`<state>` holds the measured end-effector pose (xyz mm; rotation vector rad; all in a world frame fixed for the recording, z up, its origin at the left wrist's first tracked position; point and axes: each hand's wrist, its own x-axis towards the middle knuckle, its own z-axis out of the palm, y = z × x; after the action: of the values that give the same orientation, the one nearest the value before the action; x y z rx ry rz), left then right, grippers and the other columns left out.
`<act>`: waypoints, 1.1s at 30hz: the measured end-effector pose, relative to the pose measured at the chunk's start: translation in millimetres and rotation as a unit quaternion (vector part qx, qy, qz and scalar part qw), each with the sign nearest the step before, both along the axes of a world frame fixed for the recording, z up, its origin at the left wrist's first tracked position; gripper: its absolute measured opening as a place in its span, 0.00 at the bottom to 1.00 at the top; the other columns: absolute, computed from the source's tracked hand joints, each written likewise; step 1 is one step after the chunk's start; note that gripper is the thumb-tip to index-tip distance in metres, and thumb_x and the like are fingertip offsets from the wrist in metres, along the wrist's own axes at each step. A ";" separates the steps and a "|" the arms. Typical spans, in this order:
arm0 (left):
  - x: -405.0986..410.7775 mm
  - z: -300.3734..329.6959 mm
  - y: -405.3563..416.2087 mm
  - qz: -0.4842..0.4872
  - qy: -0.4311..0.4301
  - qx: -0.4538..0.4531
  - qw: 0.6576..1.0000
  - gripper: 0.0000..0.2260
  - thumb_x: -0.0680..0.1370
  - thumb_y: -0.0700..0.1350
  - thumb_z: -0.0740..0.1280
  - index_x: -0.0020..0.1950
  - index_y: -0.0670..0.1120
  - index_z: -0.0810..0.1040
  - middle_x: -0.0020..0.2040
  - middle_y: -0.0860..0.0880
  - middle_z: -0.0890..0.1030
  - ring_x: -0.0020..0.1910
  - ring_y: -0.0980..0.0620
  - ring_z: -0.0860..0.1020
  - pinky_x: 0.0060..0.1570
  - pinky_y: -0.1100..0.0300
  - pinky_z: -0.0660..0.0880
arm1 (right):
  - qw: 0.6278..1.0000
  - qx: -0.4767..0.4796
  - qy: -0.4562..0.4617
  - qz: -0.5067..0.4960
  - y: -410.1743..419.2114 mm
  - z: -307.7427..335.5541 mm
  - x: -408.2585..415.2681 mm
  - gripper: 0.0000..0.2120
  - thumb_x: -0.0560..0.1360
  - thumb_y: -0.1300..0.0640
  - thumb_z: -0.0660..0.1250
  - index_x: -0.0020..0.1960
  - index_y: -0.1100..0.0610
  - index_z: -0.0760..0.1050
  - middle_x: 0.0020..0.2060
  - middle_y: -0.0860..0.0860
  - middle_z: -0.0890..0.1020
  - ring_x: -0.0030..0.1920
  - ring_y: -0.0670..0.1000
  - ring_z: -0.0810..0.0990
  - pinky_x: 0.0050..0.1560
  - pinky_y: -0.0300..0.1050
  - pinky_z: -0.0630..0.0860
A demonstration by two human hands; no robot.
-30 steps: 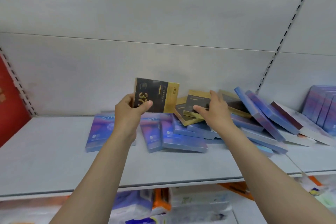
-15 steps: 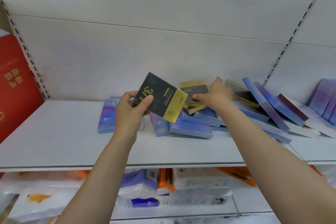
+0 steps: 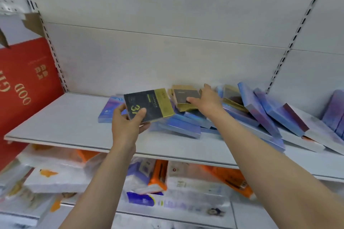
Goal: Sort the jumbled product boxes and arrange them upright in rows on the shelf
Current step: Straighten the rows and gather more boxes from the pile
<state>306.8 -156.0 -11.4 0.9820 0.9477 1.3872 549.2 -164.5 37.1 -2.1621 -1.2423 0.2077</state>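
A left hand (image 3: 128,120) grips a black-and-gold box (image 3: 149,105) marked "37" above the shelf (image 3: 61,122), while the right hand (image 3: 205,98) pinches a second gold-edged box (image 3: 184,96) atop jumbled blue boxes (image 3: 182,126); a red carton (image 3: 22,82) reads "GOOD".

On the shelf (image 3: 61,124), fallen boxes (image 3: 260,115) lie heaped right of centre, one flat box (image 3: 108,110) at their left.
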 end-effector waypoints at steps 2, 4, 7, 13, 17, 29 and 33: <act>-4.8 1.1 -3.5 0.004 -0.004 0.012 1.000 0.21 0.76 0.38 0.71 0.65 0.48 0.69 0.54 0.46 0.81 0.46 0.49 0.84 0.39 0.57 0.81 | 1.000 0.008 0.020 0.003 2.6 -0.1 -2.1 0.35 0.71 0.43 0.74 0.67 0.61 0.65 0.60 0.58 0.78 0.60 0.60 0.76 0.49 0.49 0.73; -10.8 3.2 -2.8 0.012 0.000 0.020 1.000 0.16 0.76 0.37 0.70 0.60 0.49 0.72 0.51 0.48 0.82 0.48 0.47 0.83 0.39 0.57 0.81 | 0.999 0.022 0.040 0.006 4.7 0.4 -5.3 0.36 0.69 0.44 0.76 0.67 0.61 0.65 0.58 0.57 0.79 0.60 0.60 0.77 0.54 0.51 0.76; -15.6 5.0 1.0 0.005 0.020 0.030 0.999 0.12 0.75 0.38 0.71 0.52 0.53 0.74 0.41 0.54 0.85 0.45 0.49 0.82 0.43 0.57 0.80 | 0.997 0.036 0.063 -0.004 7.2 3.1 -8.8 0.35 0.67 0.47 0.79 0.64 0.61 0.67 0.55 0.56 0.80 0.56 0.58 0.78 0.53 0.51 0.77; -9.3 14.7 11.9 -0.012 0.045 0.031 0.998 0.16 0.71 0.43 0.76 0.53 0.56 0.75 0.50 0.55 0.83 0.52 0.54 0.81 0.50 0.58 0.76 | 0.996 0.007 0.082 -0.020 1.9 7.3 -8.6 0.24 0.68 0.48 0.79 0.54 0.60 0.73 0.52 0.56 0.80 0.52 0.57 0.78 0.44 0.46 0.72; 3.8 24.1 7.7 -0.037 0.055 0.042 0.997 0.20 0.70 0.43 0.77 0.58 0.44 0.76 0.52 0.42 0.83 0.46 0.46 0.83 0.39 0.58 0.78 | 0.996 0.015 0.092 0.004 -14.4 12.6 2.4 0.33 0.68 0.49 0.79 0.67 0.61 0.72 0.62 0.56 0.78 0.61 0.57 0.77 0.55 0.47 0.73; 118.6 51.7 -83.0 -0.101 -0.022 0.028 0.994 0.13 0.77 0.42 0.70 0.60 0.47 0.71 0.59 0.40 0.77 0.51 0.46 0.82 0.38 0.53 0.82 | 0.939 0.231 0.254 0.005 -139.9 32.4 79.6 0.12 0.73 0.57 0.74 0.55 0.53 0.78 0.46 0.49 0.85 0.48 0.49 0.85 0.50 0.48 0.81; 172.6 55.8 -127.4 -0.152 -0.039 0.028 0.987 0.15 0.76 0.38 0.70 0.59 0.39 0.71 0.56 0.39 0.76 0.42 0.52 0.84 0.40 0.51 0.82 | 0.924 0.283 0.256 -0.026 -201.8 41.3 128.3 0.19 0.72 0.60 0.75 0.56 0.49 0.71 0.48 0.50 0.84 0.50 0.51 0.85 0.51 0.49 0.81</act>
<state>479.5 -283.3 44.5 1.0595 0.6714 1.1894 677.5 -366.4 78.4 -1.5060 -0.8103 0.3211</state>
